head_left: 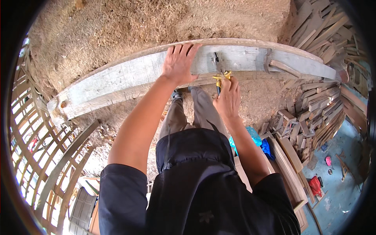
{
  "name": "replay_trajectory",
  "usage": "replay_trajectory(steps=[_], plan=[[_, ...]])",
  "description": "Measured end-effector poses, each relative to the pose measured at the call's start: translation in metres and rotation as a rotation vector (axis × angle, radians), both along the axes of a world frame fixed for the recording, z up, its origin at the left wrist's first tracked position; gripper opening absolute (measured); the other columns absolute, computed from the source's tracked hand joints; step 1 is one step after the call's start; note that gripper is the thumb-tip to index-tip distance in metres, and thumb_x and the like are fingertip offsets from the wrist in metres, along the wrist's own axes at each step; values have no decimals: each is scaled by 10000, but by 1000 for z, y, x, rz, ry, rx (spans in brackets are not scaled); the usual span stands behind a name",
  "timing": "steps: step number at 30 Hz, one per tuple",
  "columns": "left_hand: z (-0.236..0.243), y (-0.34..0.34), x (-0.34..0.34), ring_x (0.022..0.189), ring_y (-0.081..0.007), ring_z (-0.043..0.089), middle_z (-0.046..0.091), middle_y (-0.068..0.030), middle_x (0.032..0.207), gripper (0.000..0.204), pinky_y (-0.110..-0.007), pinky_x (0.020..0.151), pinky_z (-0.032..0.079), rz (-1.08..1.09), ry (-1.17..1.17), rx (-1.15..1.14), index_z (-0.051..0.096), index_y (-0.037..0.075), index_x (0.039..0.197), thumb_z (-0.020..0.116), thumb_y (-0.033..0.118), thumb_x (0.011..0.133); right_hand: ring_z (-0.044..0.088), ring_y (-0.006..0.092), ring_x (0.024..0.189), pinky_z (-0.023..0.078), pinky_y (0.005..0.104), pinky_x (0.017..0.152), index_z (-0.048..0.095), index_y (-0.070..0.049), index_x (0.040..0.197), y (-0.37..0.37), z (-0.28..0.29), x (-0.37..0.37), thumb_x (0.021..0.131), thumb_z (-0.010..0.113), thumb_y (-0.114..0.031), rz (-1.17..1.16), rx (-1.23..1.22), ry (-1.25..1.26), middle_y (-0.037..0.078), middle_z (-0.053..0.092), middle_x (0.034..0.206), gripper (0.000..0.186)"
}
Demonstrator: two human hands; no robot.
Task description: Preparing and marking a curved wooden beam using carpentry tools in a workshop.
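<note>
A long, pale, weathered wooden beam (129,76) lies crosswise in front of me. My left hand (179,64) rests on it with fingers spread, their tips at the beam's far edge. Right of that, my right hand (228,96) is closed round pliers (221,78) with yellow and black handles. The pliers' jaws point away from me over the beam's near edge. Just beyond them, a small dark metal piece (216,57) sits on the beam's top; I cannot tell whether the jaws touch it. Farther right, a hammer (285,68) with a wooden handle lies on the beam.
A heap of sawdust (156,21) rises beyond the beam. Stacked wood offcuts (319,107) fill the right side, above a blue floor (337,188). A slatted wooden lattice (29,129) stands at left. Blue plastic bags (252,137) lie beside my right forearm.
</note>
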State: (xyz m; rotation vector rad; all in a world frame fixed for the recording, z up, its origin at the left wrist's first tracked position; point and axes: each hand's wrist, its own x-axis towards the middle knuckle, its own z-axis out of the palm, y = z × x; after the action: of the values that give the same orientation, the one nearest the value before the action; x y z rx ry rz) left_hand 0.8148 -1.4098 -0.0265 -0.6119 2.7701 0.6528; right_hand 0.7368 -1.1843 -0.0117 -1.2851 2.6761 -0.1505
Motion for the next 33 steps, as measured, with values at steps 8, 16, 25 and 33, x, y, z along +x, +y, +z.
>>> replay_trajectory(steps=[8, 16, 25, 33], plan=[[6, 12, -12, 1402, -334, 400, 432, -133, 1512, 1175, -524, 1176, 289, 86, -9, -45, 317, 129, 1580, 857, 581, 639, 666, 453, 910, 531, 499, 783, 476, 33, 1182, -15, 16, -8, 686, 844, -195, -398, 119, -295, 282, 653, 1001, 659], [-6, 16, -14, 1442, -325, 358, 436, -124, 1507, 1131, -544, 1221, 218, 92, 11, -38, 348, 112, 1530, 881, 481, 602, 662, 440, 801, 533, 499, 718, 451, 143, 1303, 0, 7, -13, 652, 802, -173, -285, 99, -273, 271, 649, 863, 805], [-1, 15, -18, 1434, -316, 359, 440, -109, 1473, 1144, -531, 1218, 215, 84, -40, -70, 340, 106, 1517, 879, 541, 606, 655, 423, 861, 541, 476, 743, 361, 146, 1407, 3, 9, -12, 606, 819, -131, -296, 57, -384, 272, 617, 946, 963], [0, 11, -16, 1450, -340, 337, 393, -132, 1535, 1193, -562, 1230, 198, 74, -123, 9, 279, 102, 1570, 866, 521, 620, 647, 477, 881, 532, 530, 783, 411, 63, 1180, -8, 26, -21, 643, 806, -94, -326, 69, -502, 294, 619, 955, 685]])
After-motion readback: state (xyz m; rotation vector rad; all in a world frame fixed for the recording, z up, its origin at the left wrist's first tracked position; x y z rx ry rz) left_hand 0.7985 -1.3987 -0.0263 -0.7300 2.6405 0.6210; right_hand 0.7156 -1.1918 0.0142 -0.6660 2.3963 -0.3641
